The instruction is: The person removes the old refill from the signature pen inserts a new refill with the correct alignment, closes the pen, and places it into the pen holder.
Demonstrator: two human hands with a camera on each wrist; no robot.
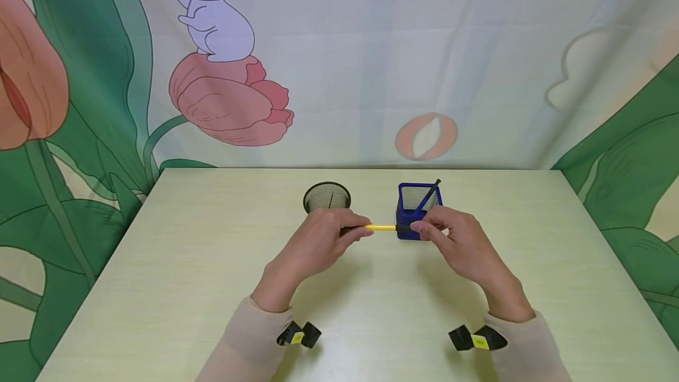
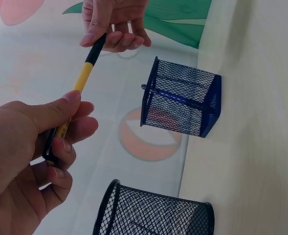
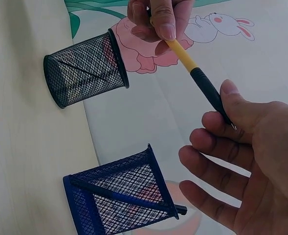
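Note:
A yellow ballpoint pen (image 1: 382, 227) with a black grip and a metal tip is held level above the table between both hands. My left hand (image 1: 325, 239) pinches its clip end with thumb and fingers. At the other end my right hand (image 1: 462, 241) holds the black grip near the tip between thumb and index finger, its other fingers loosely bent in the right wrist view. Behind the left hand stands a round black mesh pen cup (image 3: 85, 69). A square blue mesh pen holder (image 2: 180, 98) stands behind the right hand, with a dark pen (image 3: 129, 198) leaning inside.
Both holders stand on a pale wooden table (image 1: 175, 264) toward its far edge. Something thin shows inside the black cup, its kind unclear. A printed curtain (image 1: 350, 63) with flowers and a white animal hangs behind the table.

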